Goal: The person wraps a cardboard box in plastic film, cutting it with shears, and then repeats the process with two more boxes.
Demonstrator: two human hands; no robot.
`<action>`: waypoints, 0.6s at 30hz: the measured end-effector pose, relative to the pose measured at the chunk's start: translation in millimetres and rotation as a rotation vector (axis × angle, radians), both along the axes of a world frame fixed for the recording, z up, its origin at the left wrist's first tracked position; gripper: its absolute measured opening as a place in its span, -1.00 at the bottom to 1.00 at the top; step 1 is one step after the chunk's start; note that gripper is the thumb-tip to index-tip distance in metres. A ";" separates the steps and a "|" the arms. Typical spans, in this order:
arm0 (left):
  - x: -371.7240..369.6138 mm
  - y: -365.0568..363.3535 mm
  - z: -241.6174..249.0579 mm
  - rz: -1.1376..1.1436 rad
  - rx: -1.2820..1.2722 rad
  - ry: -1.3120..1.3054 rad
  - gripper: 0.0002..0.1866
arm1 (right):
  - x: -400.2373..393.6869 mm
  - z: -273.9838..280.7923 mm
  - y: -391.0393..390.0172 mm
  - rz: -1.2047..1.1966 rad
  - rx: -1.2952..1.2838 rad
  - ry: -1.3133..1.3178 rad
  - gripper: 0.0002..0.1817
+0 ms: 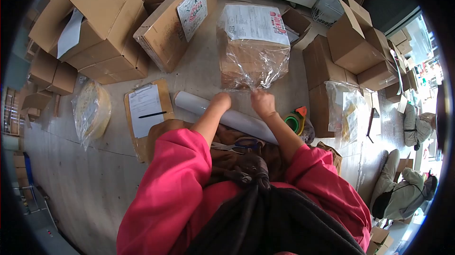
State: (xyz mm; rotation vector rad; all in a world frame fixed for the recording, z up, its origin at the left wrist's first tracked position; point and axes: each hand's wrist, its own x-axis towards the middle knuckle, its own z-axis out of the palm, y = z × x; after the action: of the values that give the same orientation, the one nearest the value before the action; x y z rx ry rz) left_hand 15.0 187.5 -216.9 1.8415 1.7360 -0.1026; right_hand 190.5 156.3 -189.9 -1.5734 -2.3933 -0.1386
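Note:
A cardboard box [253, 58] wrapped in clear plastic wrap [272, 72] stands in front of me, with printed sheets [251, 20] on its top. My right hand [263, 102] is closed on the gathered plastic wrap at the box's near side. Beside it on the left, my left hand [222, 100] is curled into a fist; whatever it may hold is hidden. A long white roll [194, 103] lies slantwise beneath my forearms. Scissors with blue handles [249, 143] rest on my lap. A green and orange tape dispenser [295, 121] sits right of my right forearm.
To the left are a clipboard [142, 98] with a black pen [152, 114], a bagged round item [91, 108] and an open carton [102, 27]. A flat box [173, 27] leans behind. Stacked cartons [327, 63] stand right; another person [403, 188] sits beyond.

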 end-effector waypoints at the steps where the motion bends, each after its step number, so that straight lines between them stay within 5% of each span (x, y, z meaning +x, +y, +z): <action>1: 0.5 -1.9 4.3 -0.121 -0.103 -0.024 -0.84 | 7.0 12.5 4.7 -0.114 0.006 0.118 -0.90; 5: 0.6 -1.4 20.1 -0.267 -0.102 -0.501 -0.76 | 13.5 25.6 19.4 -0.216 0.043 0.333 -0.90; 7: 9.0 6.8 25.9 -0.050 0.360 -0.823 -0.59 | 10.3 22.5 27.8 -0.296 0.024 0.420 -0.88; 11: 8.0 -0.6 33.8 -0.056 0.293 -0.747 -0.50 | 16.9 57.0 8.7 -0.400 -0.197 0.416 -0.83; 13: 9.6 -3.4 4.6 -0.165 0.513 -0.878 -0.46 | 26.6 84.6 -16.0 -0.243 -0.782 1.070 -0.65; 18: 9.2 -9.0 19.3 -0.062 0.295 -0.841 -0.45 | 3.8 160.7 -44.3 -0.226 -0.896 1.441 -0.43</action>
State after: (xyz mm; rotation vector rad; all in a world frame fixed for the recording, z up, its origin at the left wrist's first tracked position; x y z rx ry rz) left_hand 24.2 178.6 -197.5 1.7509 1.1256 0.8249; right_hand 194.2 112.0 -29.3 -1.3266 -1.0644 1.5904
